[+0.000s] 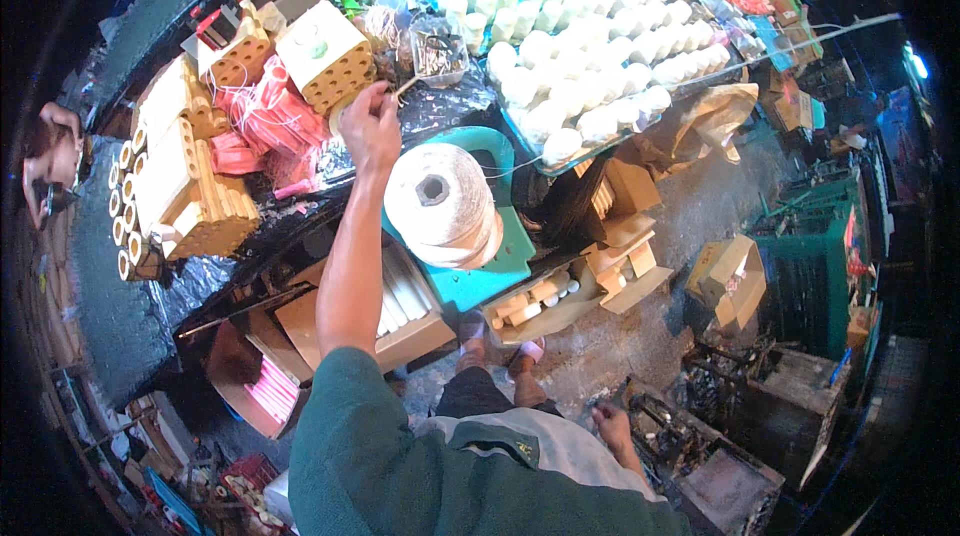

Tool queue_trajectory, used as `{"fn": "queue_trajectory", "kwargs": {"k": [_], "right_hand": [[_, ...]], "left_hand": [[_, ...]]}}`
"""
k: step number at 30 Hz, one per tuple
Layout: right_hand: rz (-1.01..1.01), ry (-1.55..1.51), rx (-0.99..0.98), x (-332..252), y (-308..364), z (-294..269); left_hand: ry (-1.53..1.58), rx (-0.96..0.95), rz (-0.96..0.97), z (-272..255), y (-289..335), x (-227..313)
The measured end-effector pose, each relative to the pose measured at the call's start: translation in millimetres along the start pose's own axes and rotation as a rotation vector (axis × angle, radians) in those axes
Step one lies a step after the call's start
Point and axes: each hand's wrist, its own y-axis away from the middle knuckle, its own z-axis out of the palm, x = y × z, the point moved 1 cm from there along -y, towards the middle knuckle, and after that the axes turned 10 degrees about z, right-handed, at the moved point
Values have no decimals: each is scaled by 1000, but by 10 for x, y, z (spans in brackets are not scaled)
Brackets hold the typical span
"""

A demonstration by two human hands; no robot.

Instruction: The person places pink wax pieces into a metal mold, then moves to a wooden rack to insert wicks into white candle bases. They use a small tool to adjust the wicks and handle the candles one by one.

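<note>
Left hand [371,128] at eleven o'clock, a thin pale stick [407,86] at its fingertips.

The person's left fingers are drawn narrow, apparently pinching the stick just short of the clear box [440,54]; so slight a grip could let it twist or drop into the desk's [455,102] clutter. Overreaching could jostle that box, towards twelve, or the yellow holed block [335,61] towards eleven. The thread cone [440,221] sits on a turquoise chair [468,286] near the centre, beside the forearm; a low rightward swing could tip it. At five o'clock, the right hand [613,425] hangs with fingers curled; whether they hold anything cannot be told.
</note>
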Motion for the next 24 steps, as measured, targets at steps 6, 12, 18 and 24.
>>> {"fn": "queue_trajectory", "kwargs": {"k": [6,12,18,24], "right_hand": [[-468,-409,7,-2136,541,-565],[-767,-1226,-210,-3076,1638,-1321],[-687,-1250,146,-2245,1528,-1299],[-643,-1622,387,-1052,1367,-1485]], "left_hand": [[753,-188,-488,-386,825,1281],[1201,-678,-725,-225,2036,2444],[1306,-1084,-669,-200,3016,3178],[1168,-1102,-759,-209,2833,2958]]}}
